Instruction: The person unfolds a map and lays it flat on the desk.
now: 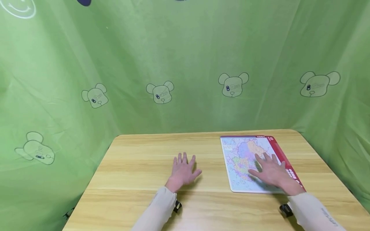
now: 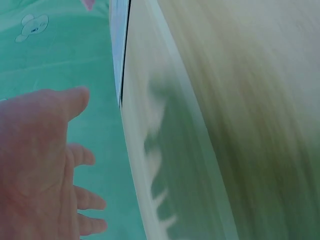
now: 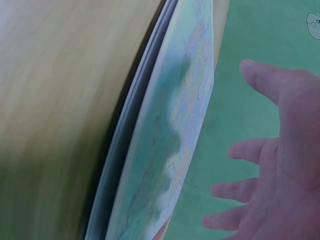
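Note:
A flat rectangular map board [image 1: 240, 175] with a red strip along its right side lies on the right part of the wooden table [image 1: 138, 163]. Over it hovers my right hand [image 1: 271, 171], fingers spread, palm down. In the right wrist view, the map [image 3: 185, 110] shows its thick edge, and the hand's shadow falls across its surface. To the left of the map, my left hand [image 1: 183, 171] is held above bare wood with its fingers spread. Its shadow lies on the table in the left wrist view. Neither hand holds anything.
A green curtain [image 1: 196, 54] printed with bear heads hangs behind the table and along both sides. Dark wrist cameras [image 1: 177, 206] are strapped under both light sleeves [image 1: 313, 211]. The table's rounded back corners show at the far side.

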`<state>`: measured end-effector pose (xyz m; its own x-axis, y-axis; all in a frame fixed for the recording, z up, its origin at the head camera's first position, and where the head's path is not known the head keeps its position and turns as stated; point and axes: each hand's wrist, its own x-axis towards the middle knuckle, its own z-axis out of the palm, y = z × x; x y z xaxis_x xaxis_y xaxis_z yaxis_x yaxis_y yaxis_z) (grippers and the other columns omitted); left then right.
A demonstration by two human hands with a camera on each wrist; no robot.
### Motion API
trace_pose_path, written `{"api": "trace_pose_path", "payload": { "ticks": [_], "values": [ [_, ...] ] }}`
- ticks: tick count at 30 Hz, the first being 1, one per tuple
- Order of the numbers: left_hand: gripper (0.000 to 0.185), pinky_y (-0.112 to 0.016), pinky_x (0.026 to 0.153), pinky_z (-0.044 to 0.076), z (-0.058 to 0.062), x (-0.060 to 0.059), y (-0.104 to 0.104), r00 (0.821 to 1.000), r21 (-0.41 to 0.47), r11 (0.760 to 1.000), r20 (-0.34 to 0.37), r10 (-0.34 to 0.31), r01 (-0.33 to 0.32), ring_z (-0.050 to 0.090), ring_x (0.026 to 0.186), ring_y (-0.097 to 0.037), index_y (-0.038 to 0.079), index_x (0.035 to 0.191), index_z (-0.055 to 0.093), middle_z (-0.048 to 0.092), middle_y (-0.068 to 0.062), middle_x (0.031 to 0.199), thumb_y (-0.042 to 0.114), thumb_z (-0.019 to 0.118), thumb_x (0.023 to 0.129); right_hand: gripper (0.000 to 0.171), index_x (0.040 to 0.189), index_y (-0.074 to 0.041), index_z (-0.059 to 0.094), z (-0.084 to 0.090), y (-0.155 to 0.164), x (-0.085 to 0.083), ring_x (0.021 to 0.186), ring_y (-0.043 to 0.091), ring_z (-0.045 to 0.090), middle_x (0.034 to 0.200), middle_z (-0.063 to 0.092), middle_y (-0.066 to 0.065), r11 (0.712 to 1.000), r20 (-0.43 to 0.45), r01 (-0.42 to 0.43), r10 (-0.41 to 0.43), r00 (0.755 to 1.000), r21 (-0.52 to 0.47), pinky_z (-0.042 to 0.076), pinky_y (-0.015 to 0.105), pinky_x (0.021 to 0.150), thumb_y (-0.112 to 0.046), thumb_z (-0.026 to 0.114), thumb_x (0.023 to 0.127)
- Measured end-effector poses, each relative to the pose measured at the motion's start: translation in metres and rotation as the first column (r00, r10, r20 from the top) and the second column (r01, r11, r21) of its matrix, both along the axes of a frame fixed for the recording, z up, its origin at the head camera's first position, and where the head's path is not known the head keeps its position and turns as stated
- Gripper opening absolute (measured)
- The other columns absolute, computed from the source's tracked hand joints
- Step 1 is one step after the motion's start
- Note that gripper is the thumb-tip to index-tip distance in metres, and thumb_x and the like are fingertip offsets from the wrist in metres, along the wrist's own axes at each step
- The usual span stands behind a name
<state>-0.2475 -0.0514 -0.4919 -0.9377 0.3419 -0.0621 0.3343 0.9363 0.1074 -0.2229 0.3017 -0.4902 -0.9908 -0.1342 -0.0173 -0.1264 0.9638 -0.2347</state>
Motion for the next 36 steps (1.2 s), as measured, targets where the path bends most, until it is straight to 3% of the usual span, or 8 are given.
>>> {"api": "trace_pose_path", "payload": {
  "ticks": [14,27,36],
  "values": [
    [0.072,-0.05,0.113,0.012,0.001,0.003,0.033,0.992,-0.054,0.99,0.006,-0.129,0.129,0.013,0.14,-0.038,0.023,0.152,0.022,0.017,-0.019,0.154,0.064,0.029,0.094,0.093,0.141,0.005,0.038,-0.003,0.022,0.008,0.122,0.067,0.017,0.138,0.028,0.042,0.999,-0.016,-0.015,0.016,1.0,0.037,0.01,0.081,0.09,-0.066,0.053,0.084],
    [0.072,-0.045,0.113,0.016,-0.005,0.003,0.066,0.971,-0.087,0.967,0.017,-0.237,0.237,0.015,0.141,-0.034,0.025,0.152,0.021,0.018,-0.015,0.155,0.065,0.027,0.093,0.084,0.135,0.008,0.045,-0.008,0.044,0.013,0.122,0.061,0.027,0.134,0.034,0.042,0.991,-0.069,-0.124,0.127,0.99,0.038,0.02,0.072,0.097,-0.057,0.059,0.085],
    [0.074,-0.044,0.113,0.019,-0.012,0.004,0.08,0.957,-0.119,0.95,0.025,-0.289,0.29,0.017,0.141,-0.031,0.024,0.152,0.02,0.018,-0.011,0.155,0.067,0.025,0.092,0.08,0.134,0.008,0.046,-0.011,0.06,0.017,0.121,0.058,0.031,0.133,0.034,0.042,0.982,-0.073,-0.189,0.188,0.98,-0.005,0.027,0.069,0.095,-0.051,0.066,0.083]
  ]
}}
